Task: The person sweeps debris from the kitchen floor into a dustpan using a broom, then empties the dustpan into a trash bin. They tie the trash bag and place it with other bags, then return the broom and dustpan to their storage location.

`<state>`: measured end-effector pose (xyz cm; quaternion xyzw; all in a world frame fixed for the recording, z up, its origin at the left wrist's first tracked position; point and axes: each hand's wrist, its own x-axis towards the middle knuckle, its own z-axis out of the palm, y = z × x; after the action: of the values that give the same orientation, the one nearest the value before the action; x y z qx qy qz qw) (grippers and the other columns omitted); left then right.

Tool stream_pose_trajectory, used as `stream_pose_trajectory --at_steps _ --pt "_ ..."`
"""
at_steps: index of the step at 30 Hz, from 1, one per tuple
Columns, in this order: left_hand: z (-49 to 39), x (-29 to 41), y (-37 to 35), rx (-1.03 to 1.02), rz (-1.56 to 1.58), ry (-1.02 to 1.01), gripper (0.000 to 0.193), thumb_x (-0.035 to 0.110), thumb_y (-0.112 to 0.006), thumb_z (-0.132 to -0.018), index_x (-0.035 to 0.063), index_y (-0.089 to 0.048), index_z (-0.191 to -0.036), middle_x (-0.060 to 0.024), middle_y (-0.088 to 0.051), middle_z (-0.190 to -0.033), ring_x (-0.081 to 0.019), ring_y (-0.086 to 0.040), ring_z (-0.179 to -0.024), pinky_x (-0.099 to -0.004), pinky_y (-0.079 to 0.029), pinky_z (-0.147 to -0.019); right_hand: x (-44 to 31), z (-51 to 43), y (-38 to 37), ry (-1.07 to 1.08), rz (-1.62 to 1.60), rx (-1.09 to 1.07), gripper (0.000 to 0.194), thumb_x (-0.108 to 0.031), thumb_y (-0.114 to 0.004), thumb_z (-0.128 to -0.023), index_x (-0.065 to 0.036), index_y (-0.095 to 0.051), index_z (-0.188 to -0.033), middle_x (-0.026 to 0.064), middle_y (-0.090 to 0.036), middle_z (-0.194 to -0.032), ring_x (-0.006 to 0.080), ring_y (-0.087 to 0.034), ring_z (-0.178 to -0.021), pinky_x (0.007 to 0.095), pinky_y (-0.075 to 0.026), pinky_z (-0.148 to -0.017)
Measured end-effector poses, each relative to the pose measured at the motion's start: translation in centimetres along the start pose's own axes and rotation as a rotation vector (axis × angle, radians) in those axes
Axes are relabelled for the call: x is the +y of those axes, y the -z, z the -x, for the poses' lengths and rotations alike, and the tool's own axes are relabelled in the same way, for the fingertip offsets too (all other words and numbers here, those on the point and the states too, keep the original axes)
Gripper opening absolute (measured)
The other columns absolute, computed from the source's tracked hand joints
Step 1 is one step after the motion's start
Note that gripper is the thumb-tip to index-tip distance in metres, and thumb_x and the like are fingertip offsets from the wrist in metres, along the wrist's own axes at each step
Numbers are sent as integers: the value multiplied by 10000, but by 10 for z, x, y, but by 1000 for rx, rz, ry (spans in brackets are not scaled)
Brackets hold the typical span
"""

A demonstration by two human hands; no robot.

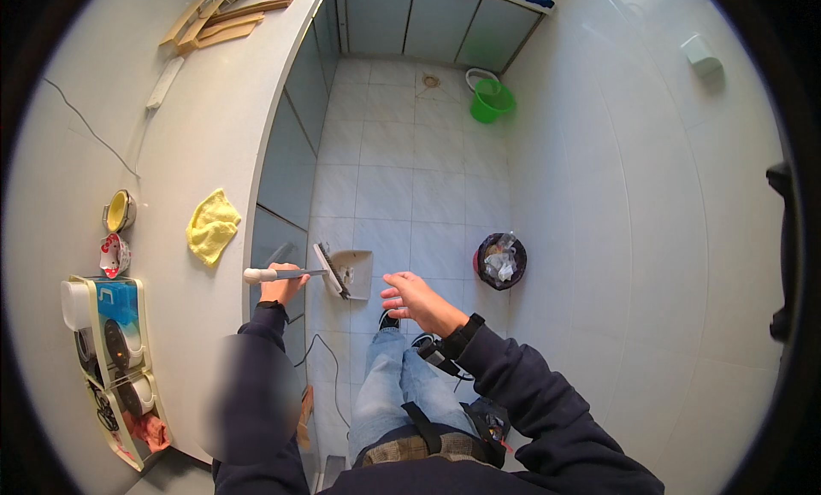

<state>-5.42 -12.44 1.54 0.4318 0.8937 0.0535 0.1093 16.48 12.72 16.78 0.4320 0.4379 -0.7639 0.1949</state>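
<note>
My left hand [282,283] grips the handle of a broom [331,272], whose pale rounded handle end points towards the counter. The broom's dark bristles rest at the left side of a light dustpan [359,274] on the tiled floor, and some small debris shows in the pan. My right hand [417,301] is held above the floor, just right of and nearer me than the dustpan, fingers apart and holding nothing. A lined waste bin [501,261] with crumpled plastic and paper stands further right, near the wall.
Along the left runs a white counter [192,341] with a yellow cloth [213,229], bowls and a storage rack [112,367]. A green bucket [491,102] stands at the far right of the floor, by the cabinets [442,20]. A dark cable [337,373] lies beside my legs.
</note>
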Motion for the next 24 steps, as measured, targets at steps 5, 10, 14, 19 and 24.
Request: stream_pose_trajectory --at_steps 5,10,14,19,24 --pt "13 1 14 -56 -40 74 308 428 -735 -814 127 -722 -748 -88 -678 -718 -330 -615 -712 -464 -487 -646 2 -3 2 1 14 21 640 -416 -584 -955 -15 -351 -1395 103 -547 -1119 200 -562 -930 360 -513 -792" --pt "31 -19 11 45 -24 141 257 359 -793 -756 123 -698 -791 -78 -642 -825 -293 -569 -862 -436 -470 -710 0 -2 -4 5 29 42 529 -400 -565 -971 -48 -407 -1334 100 -550 -1133 194 -573 -944 354 -525 -793" --pt "35 -17 7 239 -84 143 248 257 -814 -725 93 -663 -834 -90 -580 -919 -285 -540 -936 -431 -474 -765 0 -5 -6 10 46 39 543 -399 -567 -969 -47 -400 -1346 100 -550 -1135 197 -572 -947 357 -524 -799" --pt "37 -5 18 326 -87 218 291 202 -809 -703 64 -638 -894 -105 -563 -961 -317 -538 -957 -439 -458 -857 1 -8 -6 27 55 44 558 -407 -574 -962 -47 -397 -1351 99 -547 -1135 199 -572 -958 356 -524 -801" --pt "54 4 11 366 -107 380 409 159 -778 -707 42 -593 -1053 -143 -546 -1117 -337 -497 -1116 -459 -421 -952 8 -11 -3 40 59 46 581 -409 -580 -957 -42 -384 -1363 98 -545 -1129 198 -569 -968 360 -525 -805"
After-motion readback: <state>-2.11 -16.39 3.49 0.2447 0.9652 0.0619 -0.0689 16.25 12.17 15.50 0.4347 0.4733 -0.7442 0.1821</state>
